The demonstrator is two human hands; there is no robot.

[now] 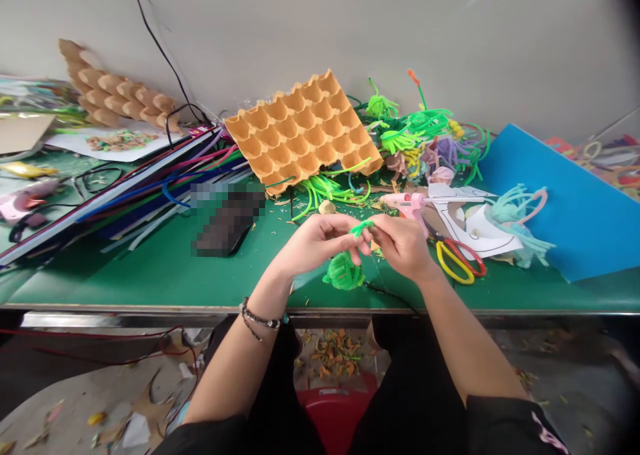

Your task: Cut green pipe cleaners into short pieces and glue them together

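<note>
Fuzz strip [361,228] is pinched by the left hand [324,240] and the right hand [404,245], which are close together above the table [270,287] by its near edge, maybe so the fingers can work it from both sides. It looks short, soft and bright green, like the round green ball [344,275] just below. Scissors [457,261] lie on the right near the near edge, with a pink glue gun [411,205] nearer the far edge, maybe for easy grabbing.

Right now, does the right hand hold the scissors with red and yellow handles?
No, the scissors lie on the green table, and the right hand pinches a small green piece.
</note>
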